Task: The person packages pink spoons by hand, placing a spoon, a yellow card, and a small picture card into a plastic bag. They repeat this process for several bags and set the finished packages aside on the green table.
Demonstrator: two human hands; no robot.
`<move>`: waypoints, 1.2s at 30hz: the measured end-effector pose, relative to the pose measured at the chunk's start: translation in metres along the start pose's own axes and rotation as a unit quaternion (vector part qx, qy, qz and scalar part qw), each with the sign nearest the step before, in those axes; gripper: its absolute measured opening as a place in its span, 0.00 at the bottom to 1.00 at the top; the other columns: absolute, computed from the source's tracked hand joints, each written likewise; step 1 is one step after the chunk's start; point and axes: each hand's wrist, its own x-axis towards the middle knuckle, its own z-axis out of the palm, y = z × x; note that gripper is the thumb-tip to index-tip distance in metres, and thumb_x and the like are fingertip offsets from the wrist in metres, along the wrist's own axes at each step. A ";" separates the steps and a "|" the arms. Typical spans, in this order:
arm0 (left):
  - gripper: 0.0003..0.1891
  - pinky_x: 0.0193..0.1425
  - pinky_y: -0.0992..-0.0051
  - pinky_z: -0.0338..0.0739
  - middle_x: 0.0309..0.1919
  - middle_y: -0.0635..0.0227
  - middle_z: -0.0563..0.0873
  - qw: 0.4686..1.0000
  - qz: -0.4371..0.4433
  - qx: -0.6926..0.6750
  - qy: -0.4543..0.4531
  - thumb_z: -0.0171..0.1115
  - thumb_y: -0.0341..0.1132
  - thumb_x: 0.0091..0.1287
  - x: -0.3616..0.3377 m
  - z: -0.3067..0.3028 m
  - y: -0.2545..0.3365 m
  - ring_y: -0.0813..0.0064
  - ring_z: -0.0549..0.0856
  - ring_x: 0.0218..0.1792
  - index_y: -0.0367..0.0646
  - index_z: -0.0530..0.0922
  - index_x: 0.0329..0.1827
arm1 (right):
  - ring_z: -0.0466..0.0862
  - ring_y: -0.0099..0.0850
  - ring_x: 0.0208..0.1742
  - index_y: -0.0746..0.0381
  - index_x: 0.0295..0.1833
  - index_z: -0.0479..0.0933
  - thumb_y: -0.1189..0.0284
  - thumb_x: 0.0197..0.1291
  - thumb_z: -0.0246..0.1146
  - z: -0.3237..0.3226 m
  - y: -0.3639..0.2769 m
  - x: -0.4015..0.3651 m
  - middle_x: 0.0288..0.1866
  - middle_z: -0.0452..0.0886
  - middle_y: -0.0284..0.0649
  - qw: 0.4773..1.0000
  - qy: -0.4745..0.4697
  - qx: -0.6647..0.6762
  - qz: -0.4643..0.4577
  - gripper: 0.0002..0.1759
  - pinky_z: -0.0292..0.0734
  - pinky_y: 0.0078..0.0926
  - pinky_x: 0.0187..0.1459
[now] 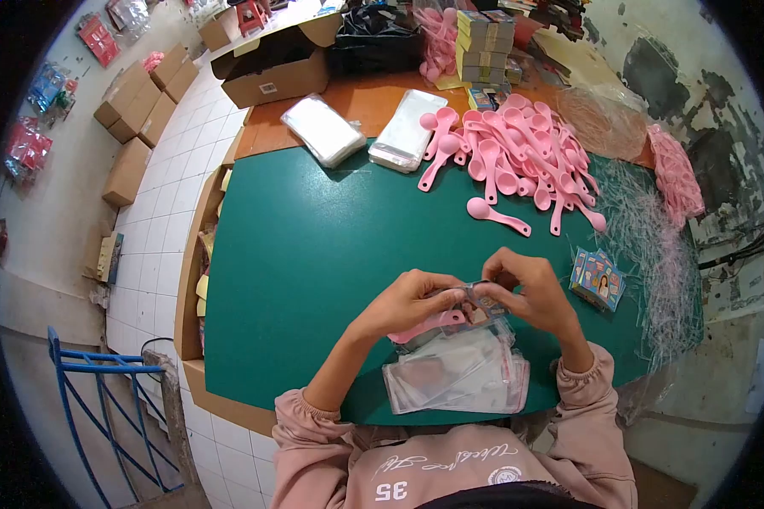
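Both hands come together at the near middle of the green table. My left hand [409, 303] pinches the edge of a small clear plastic bag [494, 321], thumb against fingers. On the same bag's other side, my right hand [528, 287] is closed with thumb and fingertips close to the left ones. A printed card [477, 310] shows at the bag, partly hidden by the fingers. A pink spoon [437, 323] lies just under my left hand, its holed handle end toward the card. Below the hands is a loose pile of clear plastic bags [450, 377].
A heap of pink spoons [526, 148] covers the far right, with one single spoon [498, 217] nearer. Printed cards [598, 278] lie right, beside shredded plastic strands [654, 263]. Two stacks of clear bags [323, 129] and bundled cards [484, 47] stand at the back.
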 end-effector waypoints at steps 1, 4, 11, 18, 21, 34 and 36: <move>0.14 0.36 0.80 0.73 0.29 0.68 0.83 1.000 0.000 0.001 0.001 0.53 0.38 0.67 -0.001 -0.001 -0.001 0.85 0.76 0.31 0.34 0.80 0.42 | 0.77 0.23 0.26 0.66 0.38 0.75 0.74 0.54 0.63 -0.001 0.002 0.001 0.28 0.77 0.39 0.999 -0.049 0.014 -0.004 0.08 0.72 0.19 0.27; 0.15 0.38 0.80 0.74 0.31 0.66 0.84 1.000 0.007 -0.013 0.003 0.53 0.38 0.67 -0.002 -0.002 -0.003 0.84 0.77 0.33 0.35 0.78 0.46 | 0.76 0.23 0.25 0.66 0.36 0.74 0.74 0.55 0.62 -0.012 0.008 0.000 0.27 0.76 0.39 0.980 -0.068 0.174 0.070 0.07 0.71 0.20 0.27; 0.18 0.43 0.76 0.76 0.35 0.60 0.85 1.000 0.018 -0.008 0.021 0.55 0.37 0.66 -0.001 0.002 -0.004 0.77 0.83 0.36 0.36 0.73 0.55 | 0.77 0.26 0.27 0.66 0.38 0.75 0.74 0.54 0.62 0.002 0.010 0.004 0.28 0.76 0.40 0.992 -0.109 0.055 0.018 0.08 0.74 0.22 0.34; 0.27 0.38 0.75 0.74 0.33 0.60 0.85 0.983 -0.030 0.175 0.045 0.57 0.39 0.65 -0.006 0.008 0.009 0.78 0.83 0.35 0.42 0.63 0.65 | 0.78 0.28 0.29 0.66 0.39 0.77 0.75 0.49 0.64 0.016 0.020 0.004 0.27 0.78 0.38 0.994 -0.096 0.033 -0.026 0.11 0.73 0.23 0.33; 0.27 0.36 0.75 0.74 0.32 0.59 0.84 0.968 -0.048 0.245 0.030 0.60 0.40 0.62 -0.016 0.000 0.012 0.80 0.82 0.34 0.45 0.64 0.64 | 0.77 0.26 0.29 0.66 0.37 0.79 0.75 0.47 0.65 0.013 0.022 0.002 0.27 0.79 0.37 0.993 -0.099 0.040 0.042 0.10 0.73 0.23 0.33; 0.25 0.43 0.75 0.77 0.41 0.60 0.82 0.997 -0.069 0.023 -0.036 0.62 0.33 0.60 -0.048 -0.022 -0.004 0.78 0.81 0.41 0.41 0.66 0.61 | 0.74 0.18 0.29 0.67 0.31 0.76 0.75 0.48 0.64 0.017 0.037 0.001 0.25 0.77 0.33 0.966 -0.057 0.234 0.091 0.06 0.70 0.18 0.33; 0.25 0.42 0.76 0.79 0.39 0.56 0.81 0.944 0.039 0.205 0.255 0.55 0.31 0.66 -0.048 -0.002 -0.011 0.73 0.83 0.39 0.44 0.58 0.65 | 0.75 0.18 0.29 0.67 0.32 0.76 0.75 0.48 0.64 0.016 0.025 0.000 0.25 0.77 0.34 0.983 0.021 0.160 0.090 0.07 0.70 0.18 0.33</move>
